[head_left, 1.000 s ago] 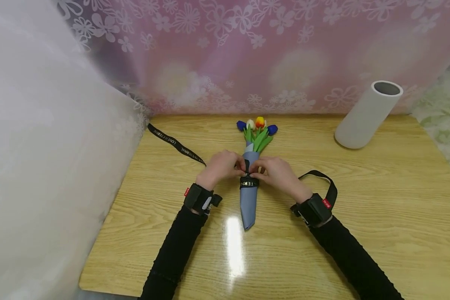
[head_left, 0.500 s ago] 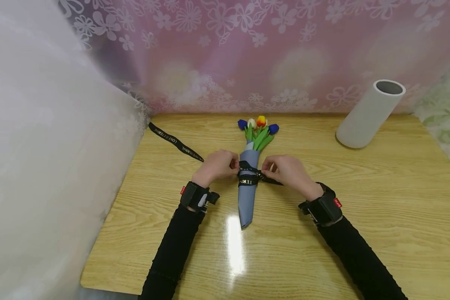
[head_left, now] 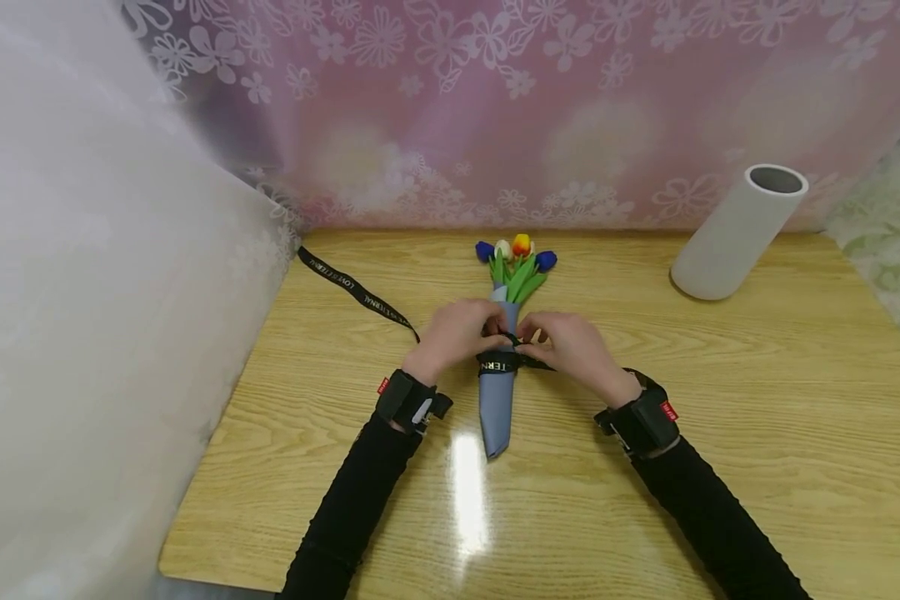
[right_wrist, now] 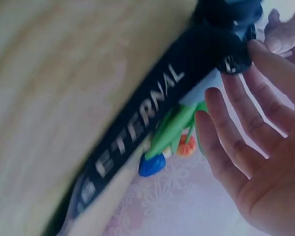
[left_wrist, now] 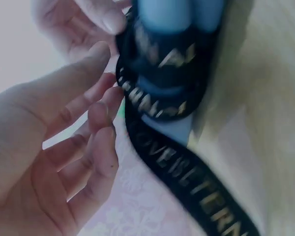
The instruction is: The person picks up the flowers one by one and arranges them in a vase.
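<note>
- At the left of the pale wood-grain table point(head_left: 270, 467), one tail of a long, flat black ribbon printed with light lettering point(head_left: 356, 290) slanted from near the far corner to the bare left hand point(head_left: 456, 329).
- That hand had its fingertips at the ribbon's edge beside the crossing; whether thumb and finger were clamped on it, I could not tell. Working well probably meant steadying the crossing there and keeping the strip untwisted.
- Mid-table lay a slim bouquet of tulips in a blue-grey, tapering wrap point(head_left: 497, 408), ribbon passing around its middle. Its long axis ran front to back, the blooms point(head_left: 521, 245) pointing to the far edge, slightly rightward, the narrow end to the near edge.
- Just right of it, the bare right hand point(head_left: 567, 343) pinched the ribbon between thumb and fingers; an even, snug pull without crushing the wrap seemed best.
- Far right stood a white cylindrical vase point(head_left: 731, 242), well apart.
</note>
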A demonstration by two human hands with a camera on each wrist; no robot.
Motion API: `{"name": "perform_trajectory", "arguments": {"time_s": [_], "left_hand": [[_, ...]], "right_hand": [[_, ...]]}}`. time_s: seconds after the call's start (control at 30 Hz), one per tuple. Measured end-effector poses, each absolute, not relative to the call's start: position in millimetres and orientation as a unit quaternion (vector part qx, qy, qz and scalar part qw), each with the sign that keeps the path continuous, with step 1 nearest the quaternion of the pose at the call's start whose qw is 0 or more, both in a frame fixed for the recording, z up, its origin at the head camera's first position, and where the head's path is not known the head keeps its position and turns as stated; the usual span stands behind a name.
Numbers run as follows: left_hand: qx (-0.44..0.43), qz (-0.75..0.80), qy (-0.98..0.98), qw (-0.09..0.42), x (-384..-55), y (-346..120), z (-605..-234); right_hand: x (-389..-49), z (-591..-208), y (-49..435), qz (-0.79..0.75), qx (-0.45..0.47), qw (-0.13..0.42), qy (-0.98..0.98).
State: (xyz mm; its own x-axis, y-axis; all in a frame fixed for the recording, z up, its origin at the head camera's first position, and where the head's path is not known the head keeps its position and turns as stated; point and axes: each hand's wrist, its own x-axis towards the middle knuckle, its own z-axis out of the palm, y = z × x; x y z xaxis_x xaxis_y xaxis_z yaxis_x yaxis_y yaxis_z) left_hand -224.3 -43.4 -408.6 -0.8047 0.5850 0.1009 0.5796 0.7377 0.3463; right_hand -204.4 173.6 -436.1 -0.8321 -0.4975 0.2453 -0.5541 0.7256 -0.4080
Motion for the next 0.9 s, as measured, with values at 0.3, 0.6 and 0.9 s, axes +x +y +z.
{"name": "perform_trajectory", "arguments": {"time_s": [0.3,0.6,0.9], "left_hand": [[0.296,0.159,0.942,0.016,-226,-41,-416],[0.193,0.136,0.970,0.058,-234,-88,-405],[0.272,0.164,0.948,0.008,-232,-65,-405]], "right_hand": [[-204,-435,173,0.226,0.281,0.043,-0.932],[-208,-425,201,0.201,0.250,-0.025,-0.947],[-205,-426,175,0.277,0.282,0.047,-0.918]]}}
